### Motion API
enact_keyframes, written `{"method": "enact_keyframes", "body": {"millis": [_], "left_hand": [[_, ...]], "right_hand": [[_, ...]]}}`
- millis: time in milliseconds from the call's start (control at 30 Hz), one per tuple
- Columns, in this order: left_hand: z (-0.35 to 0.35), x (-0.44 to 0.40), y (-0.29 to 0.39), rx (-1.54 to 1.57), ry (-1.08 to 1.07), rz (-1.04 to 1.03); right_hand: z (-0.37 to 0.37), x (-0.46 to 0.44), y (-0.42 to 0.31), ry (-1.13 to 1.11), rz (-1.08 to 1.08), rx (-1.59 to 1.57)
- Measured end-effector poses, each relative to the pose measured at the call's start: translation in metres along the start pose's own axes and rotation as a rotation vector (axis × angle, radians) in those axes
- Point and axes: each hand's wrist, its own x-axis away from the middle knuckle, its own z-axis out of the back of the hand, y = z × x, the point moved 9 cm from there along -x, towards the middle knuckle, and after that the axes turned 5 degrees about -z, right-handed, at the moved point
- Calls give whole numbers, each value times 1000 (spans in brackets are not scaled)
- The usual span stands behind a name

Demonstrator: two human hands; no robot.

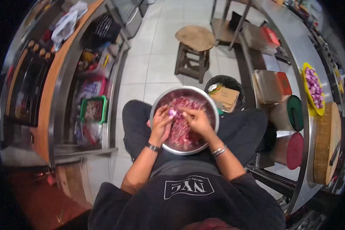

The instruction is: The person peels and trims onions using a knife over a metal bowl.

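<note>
A steel bowl rests on my lap, filled with reddish-purple shallots and loose skins. Over it, my left hand is closed around a small peeled-looking shallot, whitish and purple. My right hand meets it from the other side, thumb and fingers pinched together at the shallot's edge. Whether a strip of skin sits in that pinch is too small to make out.
A wooden stool stands ahead on the tiles. Beyond the bowl is a black-lined bin holding cardboard. On the right counter are a yellow plate of shallots and a round chopping board with a knife. A green basket sits on the left shelf.
</note>
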Motion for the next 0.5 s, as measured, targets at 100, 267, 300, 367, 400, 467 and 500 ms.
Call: {"method": "enact_keyframes", "body": {"millis": [100,267,300,367,400,467,500], "left_hand": [[-6,3,5,44,-9,23],[-5,3,3,77,-23,23],[-3,4,1,81,-24,32],[3,5,-2,49,-25,19],[-2,10,1,14,-11,35],[-12,9,0,-21,-43,80],[-9,9,-3,-31,-55,103]], "right_hand": [[8,1,-17,179,287,95],[5,-3,6,42,-7,-99],[3,-4,8,28,-21,-140],[-1,3,-2,9,107,-238],[1,15,-26,52,175,-50],[7,25,-52,106,295,301],[2,25,-52,83,336,452]]}}
